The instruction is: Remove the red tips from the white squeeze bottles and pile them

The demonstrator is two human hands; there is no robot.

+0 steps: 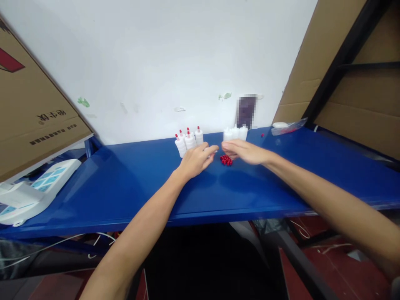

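Note:
My left hand (pixel 196 161) is closed around a white squeeze bottle, mostly hidden by the fingers; its pale tip (pixel 216 151) points right. Just across a small gap, my right hand (pixel 245 151) has its fingers pressed together. Whatever they pinch, if anything, is hidden. Below those fingers lies a cluster of small red caps (pixel 226 161) on the blue table (pixel 140 179). Several white bottles with red tips (pixel 189 141) stand upright behind my left hand. Behind my right hand stand a few white bottles (pixel 235 132) with no red tips showing.
A single red cap (pixel 262 135) lies farther right, near a clear plastic bag (pixel 289 126) by the wall. A white power strip (pixel 46 187) rests at the left end. Cardboard (pixel 34 104) rises on the left, and a black metal frame (pixel 340 62) on the right.

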